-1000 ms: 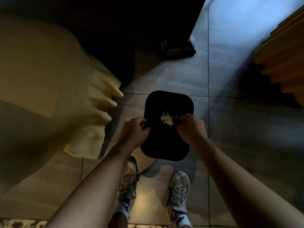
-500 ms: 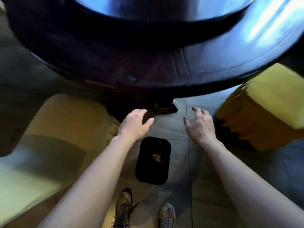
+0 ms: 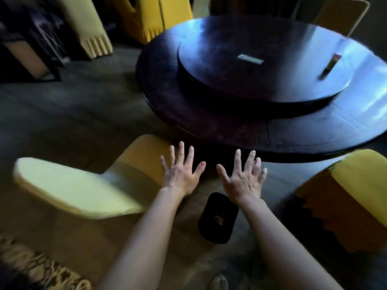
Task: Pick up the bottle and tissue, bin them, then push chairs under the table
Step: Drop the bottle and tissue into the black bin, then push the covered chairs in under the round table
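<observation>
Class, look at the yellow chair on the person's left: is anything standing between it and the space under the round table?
Nothing visible blocks it. The chair sits left of the table, its near end already by the rim. The black bin stands on the floor to its right, below both open hands, off that path.

Your left hand [image 3: 181, 171] and right hand [image 3: 244, 178] have let go of the bin [image 3: 217, 218] and now are spread flat above it. Your view went up: the table [image 3: 293, 130] top appears at 1 o'clock.
</observation>
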Demonstrator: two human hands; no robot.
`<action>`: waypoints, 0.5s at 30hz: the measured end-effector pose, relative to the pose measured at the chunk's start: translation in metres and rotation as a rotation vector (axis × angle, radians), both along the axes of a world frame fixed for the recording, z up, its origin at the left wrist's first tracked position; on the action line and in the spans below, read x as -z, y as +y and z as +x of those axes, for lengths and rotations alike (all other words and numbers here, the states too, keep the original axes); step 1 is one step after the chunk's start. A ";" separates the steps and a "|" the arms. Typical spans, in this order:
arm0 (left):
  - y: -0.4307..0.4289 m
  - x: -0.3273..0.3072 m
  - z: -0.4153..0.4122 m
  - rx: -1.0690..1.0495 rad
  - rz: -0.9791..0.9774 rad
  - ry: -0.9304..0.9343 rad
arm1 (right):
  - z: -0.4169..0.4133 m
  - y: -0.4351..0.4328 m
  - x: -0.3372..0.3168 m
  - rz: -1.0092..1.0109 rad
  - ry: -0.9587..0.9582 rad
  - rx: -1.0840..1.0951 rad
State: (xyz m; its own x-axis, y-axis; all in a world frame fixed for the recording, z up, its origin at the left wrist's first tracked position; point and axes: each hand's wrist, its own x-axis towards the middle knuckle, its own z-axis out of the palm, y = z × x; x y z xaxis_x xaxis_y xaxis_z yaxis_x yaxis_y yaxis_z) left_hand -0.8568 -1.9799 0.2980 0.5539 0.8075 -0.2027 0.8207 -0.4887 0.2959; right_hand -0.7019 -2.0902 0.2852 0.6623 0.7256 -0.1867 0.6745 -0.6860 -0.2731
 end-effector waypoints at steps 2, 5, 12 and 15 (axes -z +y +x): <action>0.001 -0.003 -0.043 0.003 0.060 0.046 | -0.039 0.008 -0.009 0.013 0.019 -0.052; 0.011 -0.005 -0.113 -0.004 0.135 0.091 | -0.098 0.024 -0.020 0.023 0.050 -0.112; 0.038 -0.006 -0.284 -0.095 0.219 0.161 | -0.255 0.050 -0.018 0.016 0.107 -0.146; 0.047 -0.007 -0.344 -0.119 0.189 0.129 | -0.318 0.061 -0.008 0.012 0.105 -0.150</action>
